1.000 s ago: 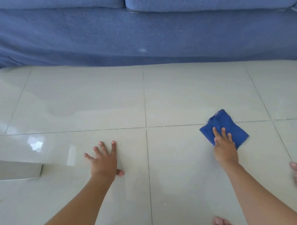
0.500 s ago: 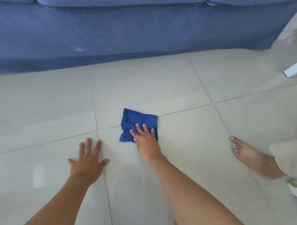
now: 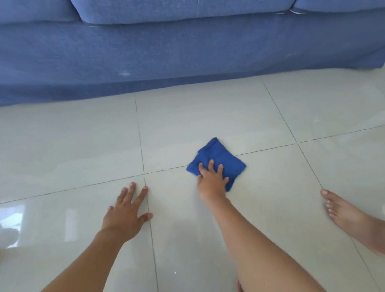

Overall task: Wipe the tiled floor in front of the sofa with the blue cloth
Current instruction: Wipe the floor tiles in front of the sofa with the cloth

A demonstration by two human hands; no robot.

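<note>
A folded blue cloth (image 3: 218, 160) lies on the pale glossy tiled floor (image 3: 208, 123), across a grout line in front of the blue sofa (image 3: 162, 55). My right hand (image 3: 211, 181) presses flat on the cloth's near half, fingers spread over it. My left hand (image 3: 126, 211) rests palm down on the bare tile to the left, fingers apart, holding nothing. The cloth is slightly blurred at its left edge.
A bare foot (image 3: 351, 216) rests on the tiles at the right. The sofa's skirt runs along the whole back of the floor. Window light reflects off the tiles at the far left (image 3: 8, 220).
The cloth and my right hand slid left half a second ago, then back right of the tile crossing. The view shifted, and my left hand stayed planted on the floor.
</note>
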